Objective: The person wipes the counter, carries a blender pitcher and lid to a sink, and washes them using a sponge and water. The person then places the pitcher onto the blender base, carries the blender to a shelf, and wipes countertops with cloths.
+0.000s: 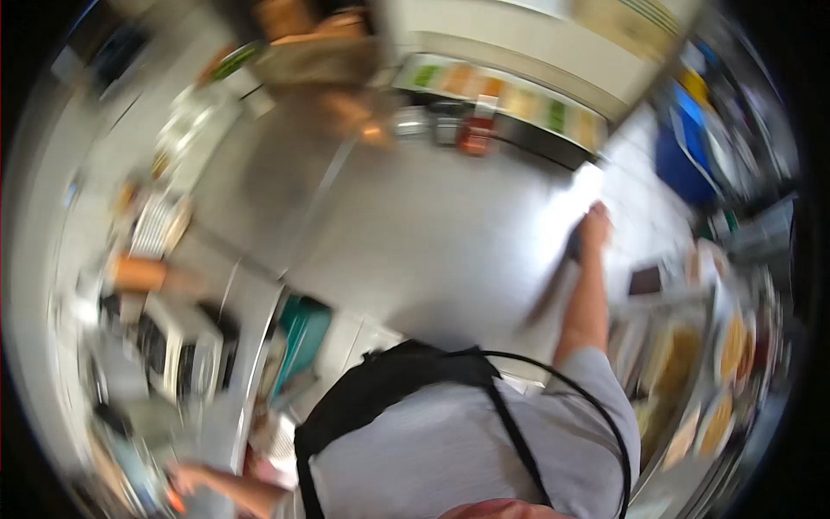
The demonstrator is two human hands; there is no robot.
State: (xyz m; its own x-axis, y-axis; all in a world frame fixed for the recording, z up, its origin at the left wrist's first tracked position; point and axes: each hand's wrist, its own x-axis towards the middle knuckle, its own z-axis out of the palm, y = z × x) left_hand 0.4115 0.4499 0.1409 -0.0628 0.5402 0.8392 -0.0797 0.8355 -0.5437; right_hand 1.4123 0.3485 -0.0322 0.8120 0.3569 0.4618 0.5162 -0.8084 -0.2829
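Observation:
My right arm stretches forward, and my right hand [594, 227] is at the right edge of the steel table [406, 233]. A dark patch lies beside its fingers; blur hides whether it is an object or a shadow. My left hand [186, 477] reaches out low on the left, over a cluttered counter [220, 424]. Close to its fingers is a small orange-red thing [175, 500], too smeared to name. Motion blur hides the fingers of both hands.
Across the table another person's hand [367, 130] shows. A topping rail [562, 157] with several coloured fillings stands at the back, a red container [476, 136] before it. A teal bin [303, 333] sits left below. Shelves with food trays [674, 355] stand right, near a blue bin [683, 156].

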